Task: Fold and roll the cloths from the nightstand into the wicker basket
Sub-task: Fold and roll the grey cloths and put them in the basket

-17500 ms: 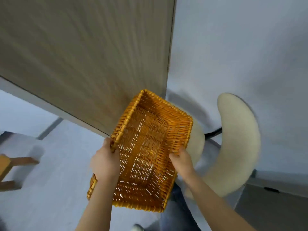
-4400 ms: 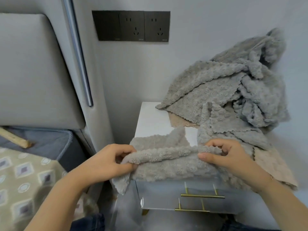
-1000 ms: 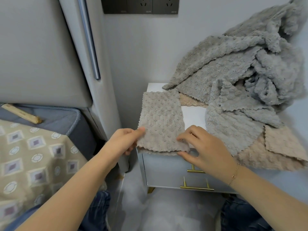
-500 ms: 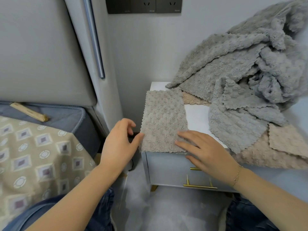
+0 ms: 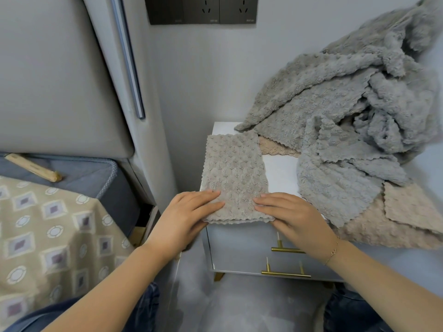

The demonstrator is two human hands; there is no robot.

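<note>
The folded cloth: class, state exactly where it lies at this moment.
In the head view, the folded cloth lies flat on the nightstand, at its left front edge, under both hands, left of the cloth pile.

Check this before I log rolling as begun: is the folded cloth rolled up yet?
No, the folded cloth lies flat on the nightstand.

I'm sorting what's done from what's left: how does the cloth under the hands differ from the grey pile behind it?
The folded cloth lies flat as a neat strip on the nightstand; the grey pile is crumpled and heaped against the wall. The folded cloth looks beige-grey, the pile a cooler grey. The left hand and right hand press the folded cloth's near end; nothing touches the pile. Both have nubby texture and scalloped edges.
</note>
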